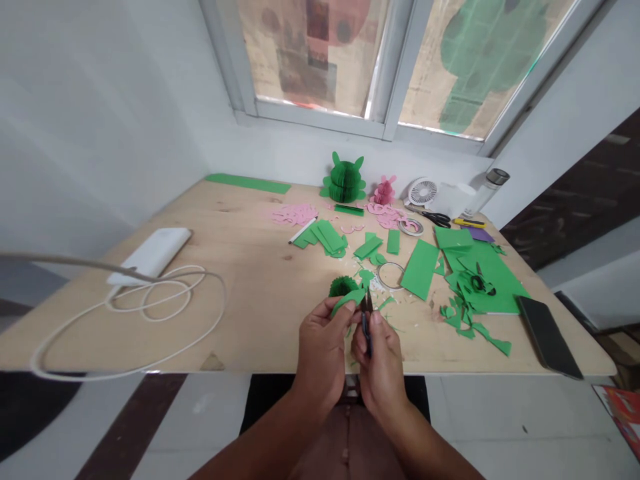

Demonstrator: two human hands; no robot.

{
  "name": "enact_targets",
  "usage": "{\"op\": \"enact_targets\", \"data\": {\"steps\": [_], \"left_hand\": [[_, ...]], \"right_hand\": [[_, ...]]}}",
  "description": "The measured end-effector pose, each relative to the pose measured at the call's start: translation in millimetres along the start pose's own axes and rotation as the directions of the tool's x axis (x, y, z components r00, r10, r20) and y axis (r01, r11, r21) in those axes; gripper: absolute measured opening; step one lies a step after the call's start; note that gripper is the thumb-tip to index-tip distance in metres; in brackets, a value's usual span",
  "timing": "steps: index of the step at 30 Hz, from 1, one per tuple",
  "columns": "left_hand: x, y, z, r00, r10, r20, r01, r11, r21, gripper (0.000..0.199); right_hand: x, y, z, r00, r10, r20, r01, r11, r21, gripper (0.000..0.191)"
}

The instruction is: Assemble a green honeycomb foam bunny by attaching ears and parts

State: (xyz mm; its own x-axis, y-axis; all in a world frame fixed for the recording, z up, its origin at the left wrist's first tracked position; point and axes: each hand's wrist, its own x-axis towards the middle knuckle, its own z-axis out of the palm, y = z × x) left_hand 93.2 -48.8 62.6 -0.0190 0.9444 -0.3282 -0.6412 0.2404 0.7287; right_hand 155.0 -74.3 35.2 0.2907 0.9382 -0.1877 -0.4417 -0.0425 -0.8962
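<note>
My left hand [323,340] pinches a small piece of green paper [350,298] above the near edge of the wooden table [250,293]. My right hand [380,357] grips small dark scissors [367,320], their blades pointing up beside the paper. Just beyond my fingers sits a dark green honeycomb paper ball [341,286] with small green scraps around it.
Green paper sheets [483,273] and offcuts cover the right side, with a black phone [547,335] near the right edge. A white power bank [153,253] and coiled cable [150,300] lie left. A green paper figure [344,180], pink figure [384,191], fan [423,192], tape rings and scissors stand at the back.
</note>
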Motion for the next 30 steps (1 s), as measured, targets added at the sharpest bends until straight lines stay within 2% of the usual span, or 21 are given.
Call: {"op": "enact_targets", "data": {"steps": [13, 24, 27, 30], "left_hand": [[-7.0, 4.1, 7.1, 0.999, -0.036, 0.021, 0.037, 0.998, -0.058, 0.010], [-5.9, 3.4, 6.2, 0.999, -0.004, 0.032, 0.006, 0.997, -0.081, 0.012], [-2.3, 5.2, 3.6, 0.999, -0.007, 0.033, 0.010, 0.995, -0.097, 0.013], [3.0, 7.0, -1.8, 1.000, -0.003, 0.025, 0.005, 0.997, -0.082, 0.015]], "right_hand": [[4.2, 4.7, 5.8, 0.999, -0.051, -0.010, 0.052, 0.992, 0.117, 0.046], [5.4, 3.8, 4.8, 0.997, -0.063, -0.039, 0.066, 0.994, 0.085, 0.040], [10.8, -1.7, -5.8, 0.993, -0.107, -0.050, 0.109, 0.993, 0.035, 0.041], [21.6, -9.8, -33.5, 0.985, -0.168, -0.042, 0.156, 0.968, -0.197, 0.040]]}}
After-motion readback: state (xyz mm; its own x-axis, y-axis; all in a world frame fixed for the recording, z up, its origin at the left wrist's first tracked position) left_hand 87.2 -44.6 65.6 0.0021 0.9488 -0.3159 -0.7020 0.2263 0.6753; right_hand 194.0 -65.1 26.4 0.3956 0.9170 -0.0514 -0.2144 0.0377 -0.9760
